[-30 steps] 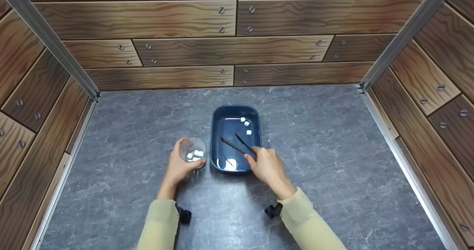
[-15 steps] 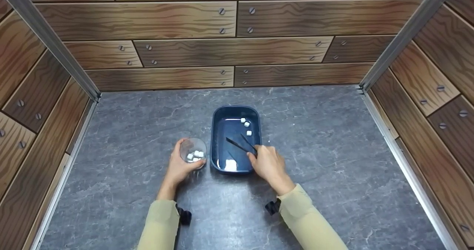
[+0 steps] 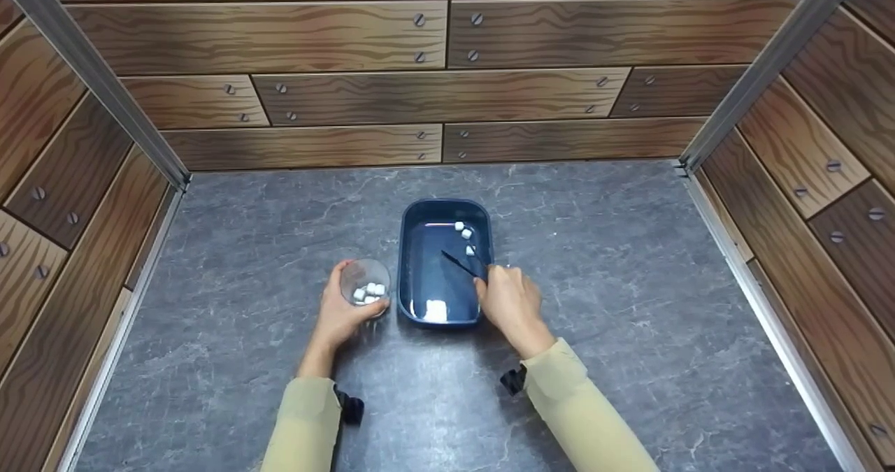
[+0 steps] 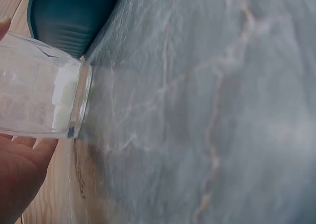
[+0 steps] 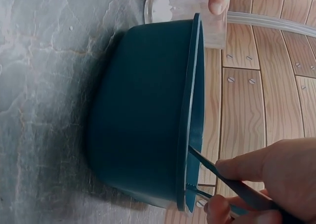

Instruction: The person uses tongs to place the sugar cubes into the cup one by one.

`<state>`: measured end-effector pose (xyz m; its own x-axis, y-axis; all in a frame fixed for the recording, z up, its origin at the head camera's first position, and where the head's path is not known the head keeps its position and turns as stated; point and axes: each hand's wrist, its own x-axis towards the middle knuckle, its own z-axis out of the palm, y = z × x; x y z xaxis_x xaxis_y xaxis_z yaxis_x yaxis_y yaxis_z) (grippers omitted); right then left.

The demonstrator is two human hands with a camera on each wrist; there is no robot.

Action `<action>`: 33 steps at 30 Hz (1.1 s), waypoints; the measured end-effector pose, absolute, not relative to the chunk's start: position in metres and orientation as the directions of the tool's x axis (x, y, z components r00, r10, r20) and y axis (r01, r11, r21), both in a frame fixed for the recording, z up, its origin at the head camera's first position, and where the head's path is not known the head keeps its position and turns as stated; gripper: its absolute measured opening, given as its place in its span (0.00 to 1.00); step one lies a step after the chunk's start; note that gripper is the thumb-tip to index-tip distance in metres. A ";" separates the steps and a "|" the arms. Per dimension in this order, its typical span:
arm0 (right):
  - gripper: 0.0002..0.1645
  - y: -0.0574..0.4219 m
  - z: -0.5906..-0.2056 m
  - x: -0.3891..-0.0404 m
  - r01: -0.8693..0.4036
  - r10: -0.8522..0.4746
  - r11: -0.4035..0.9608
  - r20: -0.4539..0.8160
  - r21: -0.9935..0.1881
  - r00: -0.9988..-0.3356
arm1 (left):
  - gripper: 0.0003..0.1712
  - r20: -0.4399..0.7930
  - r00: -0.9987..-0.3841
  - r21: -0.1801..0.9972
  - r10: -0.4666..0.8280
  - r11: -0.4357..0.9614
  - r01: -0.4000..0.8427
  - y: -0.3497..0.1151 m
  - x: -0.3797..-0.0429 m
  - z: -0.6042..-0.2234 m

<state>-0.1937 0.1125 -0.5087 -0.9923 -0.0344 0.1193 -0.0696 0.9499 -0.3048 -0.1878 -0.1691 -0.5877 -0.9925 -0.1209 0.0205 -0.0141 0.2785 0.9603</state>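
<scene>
My left hand (image 3: pixel 342 315) curls round a clear glass (image 3: pixel 365 276) that stands just left of the blue tub. Several white cubes (image 3: pixel 370 291) lie at the glass's bottom; the left wrist view shows the glass (image 4: pixel 34 86) from the side. In my right hand (image 3: pixel 512 308) are dark tongs (image 3: pixel 459 263), their two arms spread apart and reaching over the rim into the tub (image 3: pixel 400 269). One tong arm overlaps the nearest white cube (image 3: pixel 470 250) in the head view. Two more cubes (image 3: pixel 462 230) lie behind it. In the right wrist view, the tub's wall hides the tong tips (image 5: pixel 202 160).
Grey marbled tabletop (image 3: pixel 615 262) surrounds the tub and glass. Wood-patterned panels (image 3: pixel 349 98) with metal corner strips (image 3: pixel 776 59) enclose the back and both sides.
My right hand has shifted slightly forward and right, bringing the tongs from the middle of the tub to the nearest cube. My left hand and the glass have stayed in place.
</scene>
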 end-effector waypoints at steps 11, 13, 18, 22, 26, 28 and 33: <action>0.17 0.109 -0.510 -0.204 -0.036 -0.002 0.965 0.129 -0.259 -0.992 | 0.55 0.041 -0.990 0.961 -0.134 0.277 0.002 -0.169 -0.188 -0.589; 0.17 0.109 -0.510 -0.204 -0.025 0.005 0.968 0.120 -0.250 -0.993 | 0.55 0.042 -0.990 0.961 -0.135 0.278 0.003 -0.169 -0.188 -0.589; 0.17 0.107 -0.512 -0.204 -0.007 0.014 0.971 0.089 -0.238 -0.996 | 0.55 0.037 -0.989 0.959 -0.144 0.285 -0.006 -0.169 -0.187 -0.589; 0.17 0.106 -0.514 -0.204 -0.015 0.005 0.972 0.085 -0.234 -0.996 | 0.55 0.032 -0.989 0.958 -0.146 0.287 -0.012 -0.169 -0.187 -0.589; 0.16 0.105 -0.513 -0.205 -0.026 -0.006 0.976 0.092 -0.214 -0.996 | 0.55 0.023 -0.990 0.957 -0.136 0.288 -0.018 -0.169 -0.187 -0.588; 0.15 0.105 -0.512 -0.206 -0.025 -0.008 0.979 0.085 -0.204 -0.996 | 0.55 0.019 -0.991 0.957 -0.133 0.288 -0.020 -0.169 -0.187 -0.588; 0.15 0.103 -0.509 -0.208 -0.016 -0.007 0.981 0.048 -0.193 -0.999 | 0.56 0.019 -0.990 0.957 -0.140 0.289 -0.023 -0.168 -0.187 -0.588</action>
<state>-0.2076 0.1032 -0.5088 -0.9988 -0.0069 0.0484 -0.0161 0.9811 -0.1930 -0.1869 -0.1682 -0.5878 -0.9900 -0.1401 0.0187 -0.0228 0.2887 0.9571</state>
